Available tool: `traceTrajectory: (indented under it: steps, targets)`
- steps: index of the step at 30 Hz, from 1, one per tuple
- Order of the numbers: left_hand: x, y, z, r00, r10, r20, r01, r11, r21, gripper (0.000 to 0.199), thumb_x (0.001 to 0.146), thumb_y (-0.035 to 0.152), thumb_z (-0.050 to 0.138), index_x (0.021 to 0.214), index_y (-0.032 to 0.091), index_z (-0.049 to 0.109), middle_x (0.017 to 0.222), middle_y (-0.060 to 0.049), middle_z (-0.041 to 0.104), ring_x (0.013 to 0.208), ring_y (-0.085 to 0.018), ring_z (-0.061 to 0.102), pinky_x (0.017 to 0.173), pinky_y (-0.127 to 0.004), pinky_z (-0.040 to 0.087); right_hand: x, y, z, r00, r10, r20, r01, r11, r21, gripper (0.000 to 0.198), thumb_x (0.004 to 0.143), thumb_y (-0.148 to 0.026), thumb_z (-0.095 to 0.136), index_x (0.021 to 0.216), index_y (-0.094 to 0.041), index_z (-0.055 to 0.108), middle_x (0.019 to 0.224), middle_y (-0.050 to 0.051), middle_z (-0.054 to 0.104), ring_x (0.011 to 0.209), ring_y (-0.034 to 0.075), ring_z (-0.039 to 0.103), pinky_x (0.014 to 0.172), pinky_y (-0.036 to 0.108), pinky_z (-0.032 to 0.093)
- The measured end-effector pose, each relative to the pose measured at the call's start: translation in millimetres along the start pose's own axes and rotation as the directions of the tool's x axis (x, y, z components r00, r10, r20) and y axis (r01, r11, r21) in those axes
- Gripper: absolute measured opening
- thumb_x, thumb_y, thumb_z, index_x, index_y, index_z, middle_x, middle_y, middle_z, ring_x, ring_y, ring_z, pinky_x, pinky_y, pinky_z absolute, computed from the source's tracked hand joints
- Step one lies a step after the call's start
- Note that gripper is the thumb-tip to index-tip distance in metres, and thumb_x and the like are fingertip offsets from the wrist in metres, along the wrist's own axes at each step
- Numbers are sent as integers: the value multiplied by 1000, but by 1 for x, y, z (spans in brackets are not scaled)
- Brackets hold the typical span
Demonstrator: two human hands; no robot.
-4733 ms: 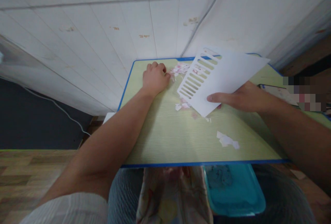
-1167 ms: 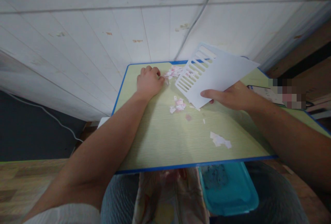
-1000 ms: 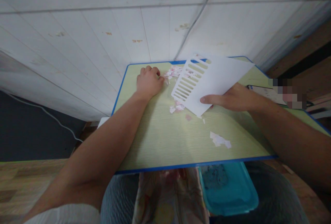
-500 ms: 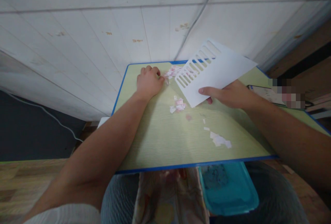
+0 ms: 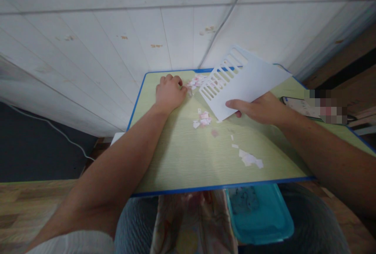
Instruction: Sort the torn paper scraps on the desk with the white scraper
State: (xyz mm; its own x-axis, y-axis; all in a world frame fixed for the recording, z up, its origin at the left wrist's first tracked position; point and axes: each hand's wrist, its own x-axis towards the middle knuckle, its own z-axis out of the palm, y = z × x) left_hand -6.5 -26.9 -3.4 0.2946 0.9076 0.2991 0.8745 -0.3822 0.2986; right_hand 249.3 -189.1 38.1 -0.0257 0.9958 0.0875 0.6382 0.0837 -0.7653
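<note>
My right hand point(image 5: 260, 107) grips a white sheet with cut-out slots point(image 5: 249, 81) by its near edge, thumb on top and fingers underneath. The sheet is tilted above the table, its slotted edge toward the far left. Beside a pile of small pink and white paper scraps point(image 5: 197, 81), my left hand point(image 5: 170, 92) rests at the table's far side with fingers curled. Its thumb is at the pile's edge; what lies under the fingers is hidden. Part of the pile shows through the slots. A smaller paper cluster point(image 5: 205, 118) lies below the sheet, and white scraps point(image 5: 249, 158) lie nearer me.
The pale green table point(image 5: 182, 156) has a blue rim and stands against a white panelled wall point(image 5: 117, 58). At the right lies a phone point(image 5: 301, 106), partly blurred out. A turquoise plastic tub point(image 5: 264, 222) and a patterned cloth point(image 5: 195, 226) are below the near edge, by my legs.
The slotted sheet has tilted slightly in my right hand, and its near corner has lifted a little. A small scrap now shows beside that corner. My left hand has hardly moved.
</note>
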Motion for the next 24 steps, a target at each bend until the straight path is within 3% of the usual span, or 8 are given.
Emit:
traceTrajectory:
  steps: [4, 7, 9, 11, 13, 16, 20, 24]
  targets:
    - [-1, 1, -1, 1000, 7, -4, -7, 1000, 7, 22, 100, 34, 60, 114, 28, 76, 135, -17, 72, 138, -41, 58, 112, -58, 54, -2, 4, -5, 994, -26, 108, 23, 999, 29, 25, 90, -45, 80, 76, -27, 70, 67, 4, 73, 66, 28, 73, 70, 47, 68]
    - [-1, 1, -1, 1000, 7, -4, -7, 1000, 12, 22, 100, 33, 60, 114, 27, 76, 136, -17, 72, 138, -41, 58, 112, -58, 54, -4, 2, -10, 952, -93, 292, 57, 990, 131, 28, 83, -50, 87, 91, -26, 76, 80, 4, 80, 69, 28, 75, 63, 42, 66]
    - [-1, 1, -1, 1000, 8, -8, -8, 1000, 14, 22, 101, 34, 61, 114, 27, 76, 136, -17, 73, 137, -41, 59, 113, -57, 54, -4, 0, -11, 933, -130, 335, 74, 982, 175, 31, 82, -53, 89, 93, -26, 76, 83, 3, 82, 68, 27, 75, 59, 40, 64]
    - [-1, 1, 0, 1000, 9, -12, -9, 1000, 15, 22, 101, 34, 61, 114, 27, 76, 135, -17, 73, 137, -40, 59, 113, -56, 55, -2, -2, -12, 959, -143, 245, 109, 983, 146, 31, 90, -53, 84, 80, -26, 73, 72, 2, 77, 63, 24, 70, 61, 39, 62]
    - [-1, 1, 0, 1000, 6, -13, -6, 1000, 18, 22, 101, 34, 61, 114, 27, 77, 135, -17, 72, 138, -40, 59, 112, -56, 55, 1, -1, -11, 988, -135, 74, 132, 990, 51, 43, 99, -51, 75, 64, -27, 65, 62, 2, 69, 59, 22, 66, 70, 41, 62]
    - [-1, 1, 0, 1000, 2, -7, -2, 1000, 24, 23, 101, 35, 61, 115, 26, 77, 135, -18, 72, 138, -41, 59, 112, -56, 55, 5, 4, -7, 989, -111, -102, 103, 991, -82, 54, 104, -46, 66, 53, -29, 56, 59, 3, 65, 62, 22, 64, 84, 44, 61]
    - [0, 1, 1, 1000, 4, -13, -4, 1000, 16, 24, 101, 35, 61, 115, 26, 78, 135, -18, 72, 137, -41, 59, 111, -57, 55, 6, 8, 3, 989, -108, -105, 94, 987, -127, 49, 102, -43, 68, 57, -30, 54, 57, 4, 61, 65, 24, 64, 86, 45, 61]
    - [0, 0, 2, 1000, 10, -16, -10, 1000, 10, 23, 101, 34, 61, 115, 27, 78, 132, -18, 72, 136, -42, 59, 111, -58, 54, 2, 4, 8, 991, -132, -34, 127, 984, -121, 41, 98, -42, 74, 63, -30, 57, 56, 3, 61, 61, 25, 63, 82, 47, 62]
